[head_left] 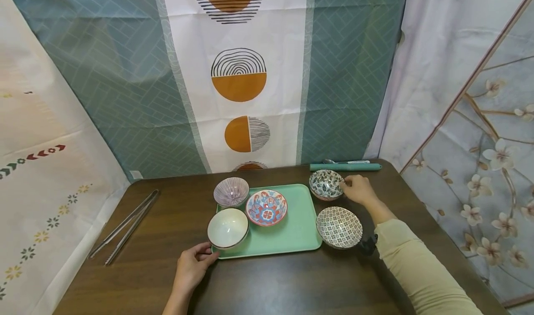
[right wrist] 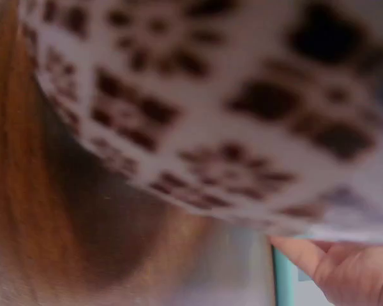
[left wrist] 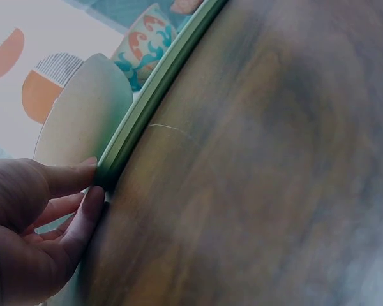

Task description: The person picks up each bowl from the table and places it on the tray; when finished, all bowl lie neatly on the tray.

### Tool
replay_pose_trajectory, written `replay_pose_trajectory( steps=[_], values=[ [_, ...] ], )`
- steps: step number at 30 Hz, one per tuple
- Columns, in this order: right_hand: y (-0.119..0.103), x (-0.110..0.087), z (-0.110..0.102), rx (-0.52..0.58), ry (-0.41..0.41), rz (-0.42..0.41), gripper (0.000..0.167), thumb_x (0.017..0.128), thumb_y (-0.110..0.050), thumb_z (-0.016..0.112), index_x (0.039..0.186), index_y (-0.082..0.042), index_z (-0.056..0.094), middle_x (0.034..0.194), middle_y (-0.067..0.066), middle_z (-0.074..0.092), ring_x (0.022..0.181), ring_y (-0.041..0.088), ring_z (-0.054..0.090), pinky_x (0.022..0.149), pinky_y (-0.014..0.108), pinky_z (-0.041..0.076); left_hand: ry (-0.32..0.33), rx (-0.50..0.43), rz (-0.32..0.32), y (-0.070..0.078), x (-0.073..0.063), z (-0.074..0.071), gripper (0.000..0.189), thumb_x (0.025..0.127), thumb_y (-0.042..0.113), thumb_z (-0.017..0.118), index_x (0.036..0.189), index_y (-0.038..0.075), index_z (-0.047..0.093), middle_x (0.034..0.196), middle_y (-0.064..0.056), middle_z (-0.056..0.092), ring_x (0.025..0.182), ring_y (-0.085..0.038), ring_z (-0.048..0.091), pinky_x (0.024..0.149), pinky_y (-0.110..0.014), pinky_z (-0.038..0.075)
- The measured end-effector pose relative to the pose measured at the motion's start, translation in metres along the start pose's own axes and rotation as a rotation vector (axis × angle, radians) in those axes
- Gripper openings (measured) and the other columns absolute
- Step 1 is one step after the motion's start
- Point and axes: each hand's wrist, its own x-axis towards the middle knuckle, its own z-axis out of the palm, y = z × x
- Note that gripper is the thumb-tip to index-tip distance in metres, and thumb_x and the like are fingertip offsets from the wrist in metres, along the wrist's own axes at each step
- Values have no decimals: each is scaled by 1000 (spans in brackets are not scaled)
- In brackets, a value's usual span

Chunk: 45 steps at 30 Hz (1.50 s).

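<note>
My left hand (head_left: 192, 265) pinches the near left corner of a mint green tray (head_left: 297, 235); the left wrist view has thumb and fingertips on its rim (left wrist: 124, 143). Beside that hand, a plain white bowl (head_left: 227, 228) sits on the tray. A red and blue patterned bowl (head_left: 267, 207) stands behind it on the tray, and a purple striped bowl (head_left: 231, 191) at the far left corner. At the right, my right hand (head_left: 359, 189) grips the rim of a floral bowl (head_left: 326, 184). Nearer stands a brown-patterned bowl (head_left: 339, 227), which mostly fills the right wrist view and hides the grip.
Metal tongs (head_left: 131, 224) lie at the left of the dark wooden table (head_left: 267, 285). Along the back right edge is a long teal case (head_left: 345, 166) with shiny utensils behind it. Fabric curtains (head_left: 354, 74) hang around the table.
</note>
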Motion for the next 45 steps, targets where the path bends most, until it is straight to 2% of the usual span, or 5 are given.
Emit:
replay_pose_trajectory(
  steps=[3, 9, 17, 29, 45],
  values=[
    [3, -2, 3, 96, -32, 29, 38, 101, -11, 54, 125, 18, 59, 80, 19, 74, 73, 29, 74, 77, 46, 59, -5, 0, 4, 0, 0, 1, 36, 81, 7, 84, 111, -10, 71, 89, -9, 72, 75, -14, 67, 59, -20, 51],
    [4, -4, 1, 235, -6, 56, 41, 99, -3, 55, 129, 24, 51, 93, 32, 71, 61, 26, 73, 58, 32, 60, -3, -1, 14, 0, 0, 1, 37, 81, 7, 85, 111, -10, 72, 90, -10, 72, 76, -15, 68, 60, -20, 51],
    [-7, -2, -20, 257, 1, 34, 33, 100, -4, 53, 122, 20, 60, 80, 22, 73, 63, 22, 73, 62, 36, 61, 7, 16, 20, -1, 0, 0, 36, 81, 7, 84, 111, -9, 72, 88, -8, 71, 74, -13, 67, 60, -21, 51],
    [-59, 4, -44, 299, -63, -26, 43, 102, -6, 54, 136, 20, 49, 106, 35, 68, 70, 25, 74, 65, 33, 61, -7, 12, 24, -1, 0, -1, 40, 81, 10, 86, 112, -11, 71, 90, -9, 72, 76, -16, 69, 60, -21, 51],
    [-76, 16, 25, 259, -250, 60, 38, 101, 1, 51, 133, 21, 50, 121, 41, 57, 70, 27, 73, 67, 37, 61, -12, 4, 17, -1, -2, -2, 39, 82, 8, 85, 113, -11, 71, 90, -9, 72, 78, -18, 70, 61, -21, 51]
  ],
)
